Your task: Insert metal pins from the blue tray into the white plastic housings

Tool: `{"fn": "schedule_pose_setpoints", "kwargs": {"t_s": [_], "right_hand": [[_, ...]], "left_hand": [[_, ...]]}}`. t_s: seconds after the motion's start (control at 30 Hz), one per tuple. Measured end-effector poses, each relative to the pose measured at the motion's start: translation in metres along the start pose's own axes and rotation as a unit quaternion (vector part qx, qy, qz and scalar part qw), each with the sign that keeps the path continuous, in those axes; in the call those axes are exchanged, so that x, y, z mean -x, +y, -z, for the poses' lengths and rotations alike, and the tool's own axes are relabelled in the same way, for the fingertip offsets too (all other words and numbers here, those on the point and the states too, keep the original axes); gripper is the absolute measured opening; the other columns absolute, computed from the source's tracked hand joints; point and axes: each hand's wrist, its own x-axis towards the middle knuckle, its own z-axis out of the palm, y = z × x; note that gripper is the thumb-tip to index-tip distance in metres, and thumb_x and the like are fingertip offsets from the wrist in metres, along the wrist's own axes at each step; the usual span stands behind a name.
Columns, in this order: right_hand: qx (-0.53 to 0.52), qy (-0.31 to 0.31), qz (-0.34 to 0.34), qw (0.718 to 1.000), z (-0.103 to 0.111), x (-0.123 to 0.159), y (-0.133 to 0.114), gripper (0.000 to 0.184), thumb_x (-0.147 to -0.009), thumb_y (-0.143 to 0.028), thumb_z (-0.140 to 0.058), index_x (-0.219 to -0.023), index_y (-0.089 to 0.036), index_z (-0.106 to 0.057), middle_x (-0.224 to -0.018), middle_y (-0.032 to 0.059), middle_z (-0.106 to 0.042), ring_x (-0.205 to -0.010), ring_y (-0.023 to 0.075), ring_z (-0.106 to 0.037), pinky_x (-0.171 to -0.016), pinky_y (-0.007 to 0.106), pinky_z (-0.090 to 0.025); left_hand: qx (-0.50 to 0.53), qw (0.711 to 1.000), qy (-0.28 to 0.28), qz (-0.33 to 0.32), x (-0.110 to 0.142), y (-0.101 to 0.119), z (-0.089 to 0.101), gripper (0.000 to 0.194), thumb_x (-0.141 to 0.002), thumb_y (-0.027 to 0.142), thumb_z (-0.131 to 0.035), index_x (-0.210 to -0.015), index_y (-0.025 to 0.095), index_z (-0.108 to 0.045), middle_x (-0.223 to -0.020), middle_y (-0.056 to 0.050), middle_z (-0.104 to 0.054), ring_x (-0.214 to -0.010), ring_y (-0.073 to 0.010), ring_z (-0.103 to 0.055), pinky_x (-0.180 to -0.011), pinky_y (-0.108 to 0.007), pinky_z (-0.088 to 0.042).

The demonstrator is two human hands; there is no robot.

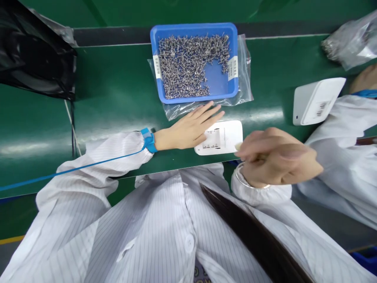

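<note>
A white plastic housing with a battery compartment lies on the green bench. My left hand reaches over its left end with the fingers stretched out and apart, the thumb at the compartment's edge. My right hand is raised beside the housing's right end, its fingers curled and pressed together. Whatever it may hold is hidden; a pale spot shows at the fingertips. Just beyond my left fingertips, a blue tray full of small metal screws or pins sits on a clear plastic bag.
A black fan stands at the left, with cables below it. On the right are another white housing, a co-worker's arm and a plastic bag of metal parts. A blue wrist-strap cord runs from my left wrist.
</note>
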Motion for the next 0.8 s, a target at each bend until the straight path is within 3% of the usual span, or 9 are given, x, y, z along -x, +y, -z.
{"fn": "schedule_pose_setpoints", "kwargs": {"t_s": [0.1,0.17,0.23,0.33,0.47,0.57,0.63,0.8], "right_hand": [[-0.116,0.122,-0.068,0.983,-0.024,-0.016,0.0,0.072,-0.099,-0.068,-0.018,-0.046,-0.026,-0.042,-0.038,-0.0031,-0.024,-0.034,0.011,-0.029,-0.038,0.03,-0.036],[-0.175,0.133,-0.094,0.971,-0.042,-0.027,0.005,0.071,-0.096,-0.073,-0.018,-0.045,-0.027,-0.032,-0.039,-0.0053,-0.016,-0.032,0.0096,-0.023,-0.034,0.028,-0.031],[-0.204,0.09,-0.079,0.972,-0.055,-0.034,0.016,0.072,-0.095,-0.073,-0.007,-0.046,-0.027,-0.033,-0.041,-0.0067,-0.013,-0.032,0.008,-0.022,-0.035,0.027,-0.028],[-0.162,0.015,-0.044,0.986,-0.065,-0.036,0.032,0.078,-0.091,-0.075,0.002,-0.051,-0.025,-0.044,-0.045,-0.0068,-0.016,-0.036,0.0068,-0.023,-0.041,0.027,-0.029],[-0.124,0.027,-0.1,0.987,-0.064,-0.034,0.031,0.075,-0.09,-0.072,0.009,-0.051,-0.028,-0.037,-0.044,-0.0054,-0.017,-0.037,0.0095,-0.024,-0.041,0.03,-0.031],[-0.182,0.068,-0.125,0.973,-0.058,-0.038,0.022,0.064,-0.095,-0.067,0.008,-0.049,-0.031,-0.019,-0.039,-0.0047,-0.015,-0.033,0.0103,-0.024,-0.038,0.03,-0.032],[-0.216,0.058,-0.107,0.969,-0.054,-0.04,0.02,0.061,-0.095,-0.069,0.004,-0.05,-0.032,-0.014,-0.036,-0.0049,-0.013,-0.031,0.0102,-0.024,-0.036,0.029,-0.032],[-0.148,-0.039,-0.094,0.984,-0.052,-0.036,0.041,0.075,-0.089,-0.067,0.019,-0.049,-0.03,-0.033,-0.037,-0.0022,-0.018,-0.035,0.0132,-0.032,-0.042,0.032,-0.037]], "left_hand": [[-0.002,0.998,0.034,0.051,0.0,0.002,-0.009,0.069,-0.101,0.049,-0.03,-0.158,0.011,-0.019,-0.169,-0.017,-0.01,-0.158,-0.0346,-0.001,-0.127,-0.053,-0.01],[-0.002,0.998,0.037,0.048,-0.001,0.002,-0.013,0.067,-0.1,0.046,-0.034,-0.158,0.013,-0.021,-0.169,-0.016,-0.011,-0.158,-0.0344,-0.003,-0.127,-0.053,-0.008],[-0.006,0.998,0.043,0.039,-0.002,0.001,-0.014,0.066,-0.099,0.042,-0.038,-0.157,0.013,-0.023,-0.169,-0.016,-0.015,-0.158,-0.0337,-0.005,-0.127,-0.052,-0.008],[-0.011,0.998,0.045,0.042,-0.003,-0.001,-0.015,0.067,-0.097,0.04,-0.041,-0.156,0.011,-0.025,-0.168,-0.017,-0.018,-0.158,-0.0332,-0.006,-0.128,-0.051,-0.008],[-0.01,0.998,0.033,0.049,-0.004,0.001,-0.014,0.071,-0.094,0.039,-0.044,-0.156,0.011,-0.024,-0.168,-0.017,-0.017,-0.158,-0.0338,-0.006,-0.128,-0.051,-0.006],[-0.015,0.998,0.023,0.058,-0.005,0.003,-0.013,0.071,-0.093,0.037,-0.045,-0.155,0.008,-0.025,-0.167,-0.019,-0.017,-0.158,-0.0342,-0.006,-0.128,-0.051,-0.005],[-0.02,0.998,0.021,0.06,-0.005,0.004,-0.013,0.071,-0.093,0.036,-0.046,-0.155,0.007,-0.026,-0.167,-0.019,-0.017,-0.158,-0.0344,-0.007,-0.128,-0.05,-0.005],[-0.02,0.998,0.039,0.055,-0.004,0.005,-0.014,0.069,-0.093,0.036,-0.045,-0.154,0.01,-0.028,-0.167,-0.017,-0.021,-0.158,-0.0336,-0.01,-0.128,-0.052,-0.01]]}}
